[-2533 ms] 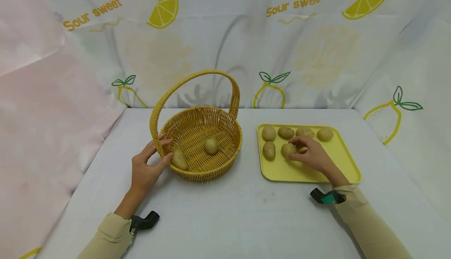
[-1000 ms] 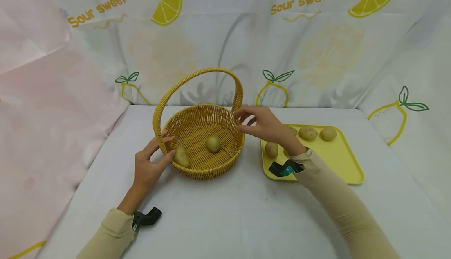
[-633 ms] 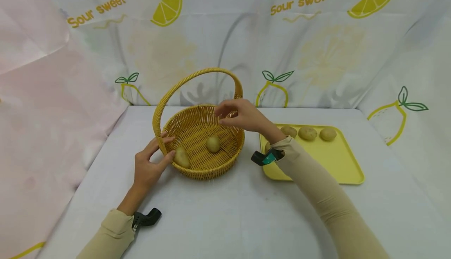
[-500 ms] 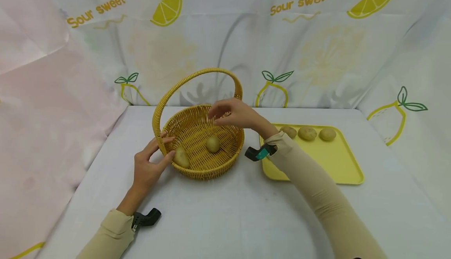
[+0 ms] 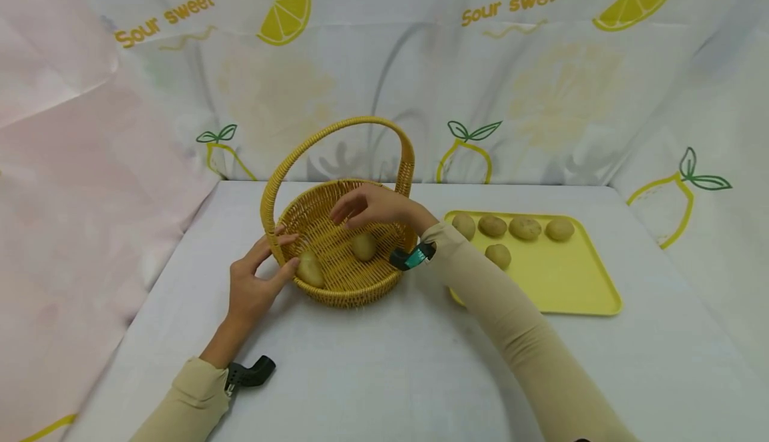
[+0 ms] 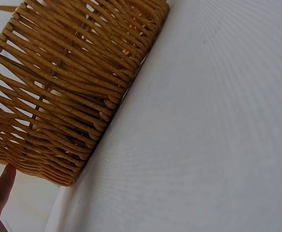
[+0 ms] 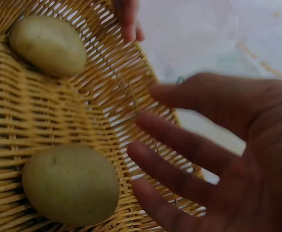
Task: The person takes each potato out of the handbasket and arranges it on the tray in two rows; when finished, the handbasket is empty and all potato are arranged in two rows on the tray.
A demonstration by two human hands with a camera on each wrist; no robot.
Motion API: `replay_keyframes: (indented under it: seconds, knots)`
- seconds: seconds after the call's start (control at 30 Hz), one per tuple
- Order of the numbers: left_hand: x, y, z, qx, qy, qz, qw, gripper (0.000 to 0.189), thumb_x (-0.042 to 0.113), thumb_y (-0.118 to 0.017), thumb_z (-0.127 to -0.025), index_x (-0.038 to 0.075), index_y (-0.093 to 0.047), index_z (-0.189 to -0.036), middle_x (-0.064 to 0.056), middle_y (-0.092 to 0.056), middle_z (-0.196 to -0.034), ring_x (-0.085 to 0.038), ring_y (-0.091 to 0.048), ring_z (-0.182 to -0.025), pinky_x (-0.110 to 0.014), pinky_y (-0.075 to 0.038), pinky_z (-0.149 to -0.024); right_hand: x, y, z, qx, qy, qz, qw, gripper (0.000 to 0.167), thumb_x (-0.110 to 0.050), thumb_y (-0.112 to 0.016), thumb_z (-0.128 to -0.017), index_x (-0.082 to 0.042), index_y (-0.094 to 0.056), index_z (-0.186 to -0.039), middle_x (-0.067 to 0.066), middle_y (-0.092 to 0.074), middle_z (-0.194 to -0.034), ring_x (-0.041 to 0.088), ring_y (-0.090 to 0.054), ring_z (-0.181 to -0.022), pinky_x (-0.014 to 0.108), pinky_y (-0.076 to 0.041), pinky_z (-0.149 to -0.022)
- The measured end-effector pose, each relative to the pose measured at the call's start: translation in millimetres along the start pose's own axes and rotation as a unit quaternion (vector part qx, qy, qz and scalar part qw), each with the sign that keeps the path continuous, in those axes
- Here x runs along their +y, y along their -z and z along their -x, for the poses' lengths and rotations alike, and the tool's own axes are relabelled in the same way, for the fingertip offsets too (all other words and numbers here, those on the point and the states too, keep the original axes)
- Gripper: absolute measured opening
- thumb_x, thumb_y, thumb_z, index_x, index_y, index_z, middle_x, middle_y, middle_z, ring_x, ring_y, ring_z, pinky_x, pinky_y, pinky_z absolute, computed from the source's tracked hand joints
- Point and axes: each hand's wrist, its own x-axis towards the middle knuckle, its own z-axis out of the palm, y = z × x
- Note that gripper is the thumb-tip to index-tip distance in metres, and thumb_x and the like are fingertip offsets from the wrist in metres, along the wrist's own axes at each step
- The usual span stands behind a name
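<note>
A yellow wicker basket (image 5: 354, 295) with a tall hooped handle stands left of the middle. Two potatoes lie in it, one potato (image 5: 310, 270) at the left wall and another potato (image 5: 363, 246) near the centre. My left hand (image 5: 255, 285) grips the basket's left rim at the foot of the handle, thumb towards the inside. Over the basket, under the handle, hovers my right hand (image 5: 375, 205), its fingers loosely bent. The right wrist view shows nothing between thumb and fingers (image 7: 170, 140), with both basket potatoes apart from them.
A yellow tray (image 5: 571, 282) lies on the white-covered table to the right. It bears several potatoes, including a back-row potato (image 5: 525, 228) and a front potato (image 5: 498, 256). My right sleeve (image 5: 504, 315) covers part of the tray. A lemon-printed cloth (image 5: 541, 115) hangs behind.
My right hand has left a potato on the tray and moved left, past the basket's right rim, to over its inside. My left hand keeps its hold on the rim.
</note>
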Motion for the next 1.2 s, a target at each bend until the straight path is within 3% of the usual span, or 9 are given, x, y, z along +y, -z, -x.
replay_keyframes:
  seconds: [0.13, 0.27, 0.4, 0.53, 0.77, 0.87, 0.97, 1.1, 1.2]
  knots:
    - [1.0, -0.3, 0.3, -0.003, 0.008, 0.002, 1.0, 0.037, -0.017, -0.075, -0.079, -0.011, -0.072, -0.115, -0.031, -0.068, -0.12, -0.053, -0.057, -0.124, -0.029, -0.044, -0.11, 10.3, -0.4, 0.7, -0.059, 0.011, -0.046, 0.9972, 0.045, 0.008, -0.071, -0.092, 0.013, -0.06, -0.136, 0.03, -0.062, -0.134, 0.044, -0.058, -0.127, 0.042, -0.052, -0.104]
    - [0.8, 0.4, 1.6, -0.003, 0.01, 0.001, 0.9999, 0.037, -0.015, -0.075, -0.079, -0.01, -0.072, -0.116, -0.025, -0.07, -0.122, -0.055, -0.056, -0.123, -0.029, -0.044, -0.11, 18.9, 0.4, -0.6, -0.098, 0.008, -0.052, 0.9938, 0.05, 0.009, -0.071, -0.089, 0.013, -0.058, -0.137, 0.027, -0.059, -0.14, 0.037, -0.055, -0.134, 0.049, -0.043, -0.112]
    - [-0.9, 0.8, 2.7, -0.002, 0.007, 0.002, 1.0, 0.037, -0.015, -0.075, -0.079, -0.011, -0.072, -0.116, -0.023, -0.07, -0.123, -0.056, -0.056, -0.123, -0.03, -0.045, -0.11, 22.1, 2.2, -0.4, -0.146, -0.017, -0.029, 0.9886, 0.06, 0.006, -0.072, -0.086, 0.011, -0.054, -0.143, 0.023, -0.056, -0.146, 0.025, -0.052, -0.137, 0.042, -0.038, -0.117]
    - [-1.1, 1.3, 2.2, -0.005, 0.012, -0.002, 0.9999, 0.037, -0.016, -0.075, -0.08, -0.01, -0.072, -0.116, -0.025, -0.068, -0.126, -0.055, -0.056, -0.123, -0.029, -0.045, -0.11, 22.8, 3.3, 0.8, -0.177, -0.023, -0.015, 0.9839, 0.065, 0.007, -0.071, -0.084, 0.011, -0.051, -0.145, 0.024, -0.054, -0.148, 0.024, -0.049, -0.139, 0.036, -0.037, -0.117]
    - [0.3, 1.1, 0.2, -0.011, 0.017, -0.001, 0.9998, 0.036, -0.016, -0.074, -0.08, -0.012, -0.072, -0.116, -0.032, -0.066, -0.126, -0.056, -0.056, -0.124, -0.028, -0.045, -0.109, 23.7, 2.1, 1.7, -0.161, -0.047, -0.002, 0.9858, 0.07, 0.017, -0.061, -0.077, 0.012, -0.049, -0.146, 0.024, -0.057, -0.142, 0.027, -0.052, -0.134, 0.033, -0.042, -0.111]
    - [-0.3, 0.5, -0.1, -0.008, 0.013, 0.004, 0.9999, 0.036, -0.016, -0.074, -0.079, -0.012, -0.072, -0.115, -0.034, -0.065, -0.124, -0.056, -0.056, -0.123, -0.028, -0.044, -0.109, 23.4, 1.2, 0.9, -0.145, -0.056, 0.006, 0.9878, 0.065, 0.016, -0.068, -0.08, 0.01, -0.053, -0.144, 0.021, -0.061, -0.137, 0.025, -0.056, -0.127, 0.032, -0.047, -0.105]
    - [-1.1, 0.3, 0.0, -0.005, 0.005, 0.007, 1.0, 0.036, -0.015, -0.074, -0.079, -0.012, -0.072, -0.115, -0.035, -0.065, -0.123, -0.057, -0.056, -0.122, -0.028, -0.045, -0.109, 22.9, 0.0, -0.1, -0.116, -0.057, 0.048, 0.9905, 0.057, 0.009, -0.078, -0.081, 0.006, -0.063, -0.136, 0.013, -0.066, -0.131, 0.018, -0.06, -0.118, 0.029, -0.049, -0.1]
    - [-1.2, 0.7, 0.4, -0.005, 0.002, 0.007, 1.0, 0.036, -0.014, -0.074, -0.08, -0.012, -0.072, -0.115, -0.032, -0.066, -0.124, -0.056, -0.055, -0.123, -0.028, -0.045, -0.109, 22.7, -2.4, -0.1, -0.073, -0.065, 0.085, 0.9916, 0.047, 0.004, -0.08, -0.082, 0.001, -0.071, -0.128, 0.004, -0.071, -0.121, 0.015, -0.062, -0.109, 0.028, -0.052, -0.093]
    - [-0.3, 0.9, 0.6, -0.007, 0.005, 0.004, 1.0, 0.036, -0.015, -0.074, -0.08, -0.012, -0.072, -0.115, -0.027, -0.068, -0.125, -0.056, -0.055, -0.124, -0.028, -0.045, -0.109, 22.7, -4.3, 0.1, -0.044, -0.067, 0.082, 0.9934, 0.043, 0.002, -0.081, -0.083, 0.0, -0.072, -0.126, 0.003, -0.072, -0.118, 0.017, -0.063, -0.106, 0.029, -0.052, -0.092]
